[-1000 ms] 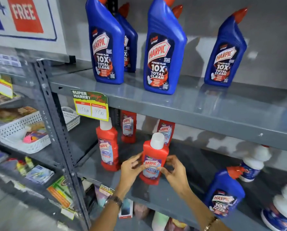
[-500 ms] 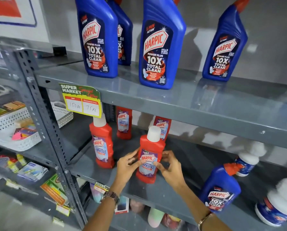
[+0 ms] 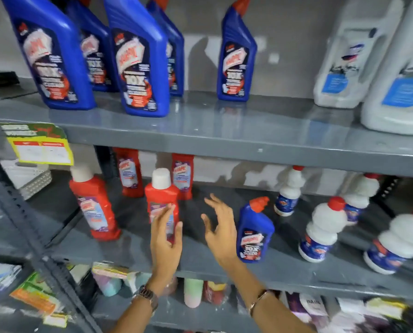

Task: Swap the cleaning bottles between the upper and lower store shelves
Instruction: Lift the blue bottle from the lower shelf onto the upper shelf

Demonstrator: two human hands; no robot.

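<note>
While the upright red plastic bottle with the white cap (image 3: pixel 161 203) stands on the grey metal lower shelf (image 3: pixel 133 251), the left hand (image 3: pixel 166 239) is nearer, open, fingers over its front; contact is too blurred to tell. The right hand (image 3: pixel 221 227), spread and empty, hangs just right of it.

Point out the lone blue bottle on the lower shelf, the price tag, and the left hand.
Blue bottle (image 3: pixel 254 233): head view, on its body above the label.
Price tag (image 3: pixel 38 145): head view, on its yellow middle.
Left hand (image 3: pixel 166 241): head view, on its back.
</note>
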